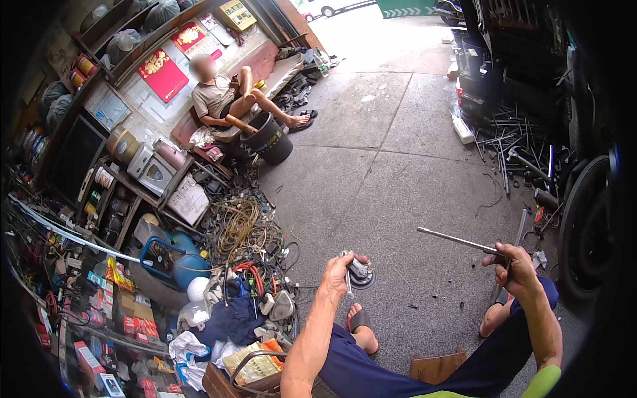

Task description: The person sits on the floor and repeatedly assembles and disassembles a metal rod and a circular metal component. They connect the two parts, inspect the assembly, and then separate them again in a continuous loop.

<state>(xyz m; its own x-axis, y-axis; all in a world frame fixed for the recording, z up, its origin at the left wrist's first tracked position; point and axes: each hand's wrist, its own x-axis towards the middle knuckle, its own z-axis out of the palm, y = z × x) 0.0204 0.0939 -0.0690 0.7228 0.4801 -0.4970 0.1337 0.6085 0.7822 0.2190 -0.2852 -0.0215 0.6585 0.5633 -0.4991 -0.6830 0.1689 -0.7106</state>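
My left hand (340, 270) is closed around a small silver metal part and a wrench (349, 286), whose shaft points down below the fingers. A round, dark-rimmed disc (364, 278) shows right beside these fingers; whether it is joined to the held part I cannot tell. My right hand (516, 268) grips a long, thin metal rod (454, 239) by its right end, the free end pointing left over the floor. Behind that hand a grey metal bar (521, 227) slants down; the hand partly covers it, and I cannot tell if it is held too.
A wooden board (438, 367) lies between my legs. Left are tangled hoses (237, 222), a blue compressor tank (189, 268) and heaped cloths. To the right lie scattered metal rods (507, 136) and a wheel (587, 229). Farther off, a person (215, 99) sits behind a black bucket (269, 140).
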